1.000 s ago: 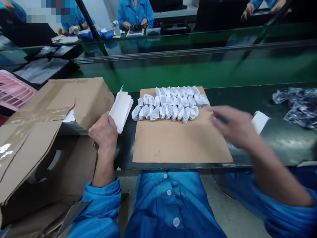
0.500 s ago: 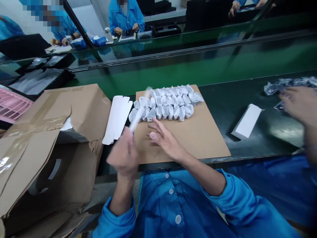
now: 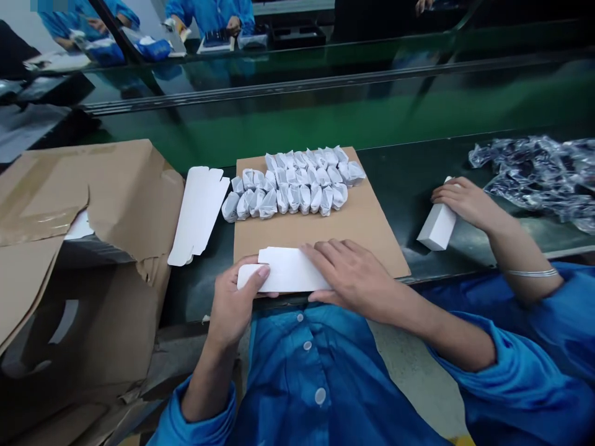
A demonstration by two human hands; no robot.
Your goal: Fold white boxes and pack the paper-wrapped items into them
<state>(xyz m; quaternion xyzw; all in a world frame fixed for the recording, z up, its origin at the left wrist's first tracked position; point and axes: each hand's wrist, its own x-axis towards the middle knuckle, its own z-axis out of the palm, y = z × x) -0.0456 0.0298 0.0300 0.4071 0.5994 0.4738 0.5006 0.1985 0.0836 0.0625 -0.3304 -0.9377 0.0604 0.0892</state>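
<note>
Before you, wrapped pieces [image 3: 297,192] lay in rows, mostly on the sheet [image 3: 367,229], behind the carton [image 3: 289,271] you held. To your left lay blanks [image 3: 195,214], then the cardboard box [image 3: 134,186]; to your right, another carton [image 3: 437,227], then bagged items [image 3: 534,170].

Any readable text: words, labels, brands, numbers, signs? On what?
No readable text anywhere.
White carton in left hand and right hand: no print visible.
Wrapped white pieces: none legible.
Cardboard box: none visible.
Blue packs in background: too small and blurred to tell.

The worker's head-worn camera is looking forward and down, at close range, across the counter [image 3: 395,167] from its near edge.
</note>
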